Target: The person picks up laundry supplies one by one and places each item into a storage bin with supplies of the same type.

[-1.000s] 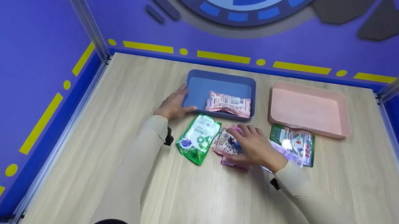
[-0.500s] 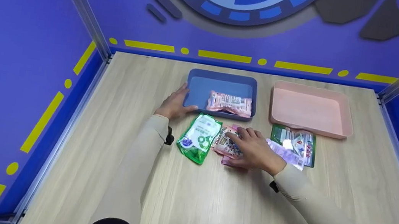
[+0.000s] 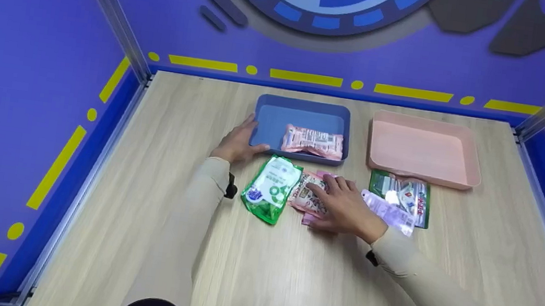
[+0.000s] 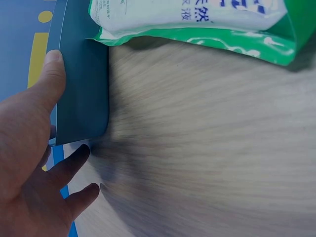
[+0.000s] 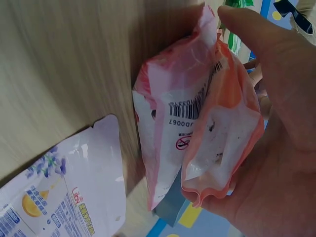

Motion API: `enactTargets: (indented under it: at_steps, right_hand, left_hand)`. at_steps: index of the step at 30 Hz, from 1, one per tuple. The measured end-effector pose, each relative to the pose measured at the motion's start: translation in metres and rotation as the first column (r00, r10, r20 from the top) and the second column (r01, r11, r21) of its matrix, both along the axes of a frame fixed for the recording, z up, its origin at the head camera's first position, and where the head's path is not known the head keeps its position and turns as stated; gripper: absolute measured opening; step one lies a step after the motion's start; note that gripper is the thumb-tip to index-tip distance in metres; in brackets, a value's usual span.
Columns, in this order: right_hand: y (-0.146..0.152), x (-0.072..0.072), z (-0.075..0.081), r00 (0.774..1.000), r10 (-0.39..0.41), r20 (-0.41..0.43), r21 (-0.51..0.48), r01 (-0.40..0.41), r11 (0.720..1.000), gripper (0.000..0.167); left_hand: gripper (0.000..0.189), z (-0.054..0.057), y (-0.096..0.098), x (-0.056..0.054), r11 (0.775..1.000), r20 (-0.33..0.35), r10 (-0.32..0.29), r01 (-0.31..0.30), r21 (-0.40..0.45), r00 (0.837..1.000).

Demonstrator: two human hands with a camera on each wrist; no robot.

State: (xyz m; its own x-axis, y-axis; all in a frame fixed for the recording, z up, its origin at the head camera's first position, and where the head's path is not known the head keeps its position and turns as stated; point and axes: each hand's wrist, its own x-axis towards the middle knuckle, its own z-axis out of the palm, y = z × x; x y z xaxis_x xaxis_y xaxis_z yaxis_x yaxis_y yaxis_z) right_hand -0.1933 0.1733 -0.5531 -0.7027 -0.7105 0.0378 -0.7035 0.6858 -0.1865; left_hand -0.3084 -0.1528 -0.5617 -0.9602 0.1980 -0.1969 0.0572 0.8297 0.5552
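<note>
My left hand [image 3: 238, 142] rests on the near left corner of the blue tray [image 3: 269, 98], its thumb laid along the wall and its other fingers spread in the left wrist view. A soft pink pack [image 3: 312, 149] lies in that tray. My right hand [image 3: 347, 208] grips a plump orange-pink pack [image 5: 224, 143] between thumb and fingers. Against it leans a pinker pack with a barcode [image 5: 168, 89], whose edge shows underneath in the head view. Left of these lies a green-and-white pouch [image 3: 272, 190]. The right hand partly covers both pink packs.
A pink tray [image 3: 422, 154] stands at the back right. A green-edged clear pouch [image 3: 423, 204] lies before it, overlapped by a lilac refill pouch [image 3: 391, 213]. Purple walls [image 3: 86, 7] enclose the wooden table [image 3: 256, 277] behind and at both sides.
My right hand has shifted slightly down over the pink packs and its fingers have drawn in. The left hand and both trays stay in place.
</note>
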Motion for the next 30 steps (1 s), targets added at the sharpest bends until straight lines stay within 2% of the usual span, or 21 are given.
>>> enactTargets:
  at_steps: [9,19,25,30]
  right_hand:
    - [-0.0017,0.0015,-0.0053,0.998,0.009,-0.065,-0.038,-0.011,0.999,0.084]
    - [-0.0017,0.0,-0.0093,0.999,-0.011,-0.048,-0.03,0.01,0.999,0.085]
    - [-0.0013,0.0001,-0.0099,0.995,0.009,-0.098,-0.03,-0.012,0.999,0.084]
    - [-0.0013,0.0004,-0.0085,0.997,0.0,-0.081,-0.02,-0.001,1.0,0.085]
  left_hand:
    - [0.088,0.0004,0.0001,0.0012,1.0,0.005,0.006,-0.006,0.0,1.0]
    - [0.088,0.0001,0.0001,0.0012,1.0,0.006,0.009,-0.009,0.007,1.0]
    - [0.086,-0.0003,-0.0009,0.0008,1.0,-0.02,-0.009,0.009,0.004,1.0]
    - [0.086,-0.0002,-0.0007,0.001,1.0,-0.018,-0.005,0.006,0.011,1.0]
